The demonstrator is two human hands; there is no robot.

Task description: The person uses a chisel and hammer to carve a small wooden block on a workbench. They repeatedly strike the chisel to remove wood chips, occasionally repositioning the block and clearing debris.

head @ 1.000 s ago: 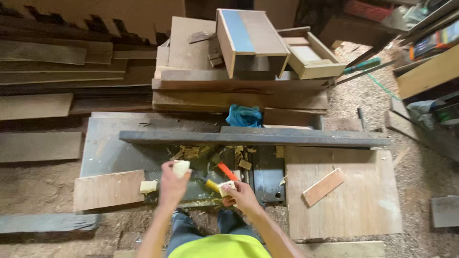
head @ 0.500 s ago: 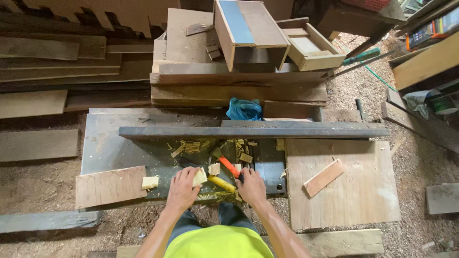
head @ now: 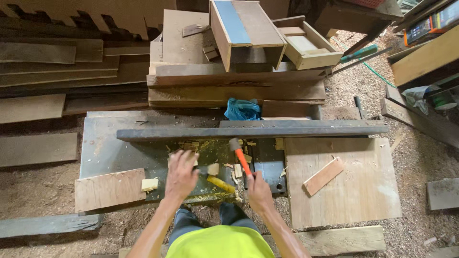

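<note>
Right hand (head: pixel 259 190) is gripping an orange-handled hammer (head: pixel 241 157) while left hand (head: pixel 181 173) is pressing small wood scraps (head: pixel 213 169) on the metal desk (head: pixel 107 150).

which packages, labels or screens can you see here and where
No label, sign or screen shows plainly.
Blue plastic bag: crumpled, behind the long dark bar, against the stacked boards.
Colourful boxed items: top right corner, orange and dark, too small to tell their kind.

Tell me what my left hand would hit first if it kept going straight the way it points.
Probably the long dark metal bar across the bench; the left hand points up toward it, with only small wood scraps between. Depth is unclear.
</note>
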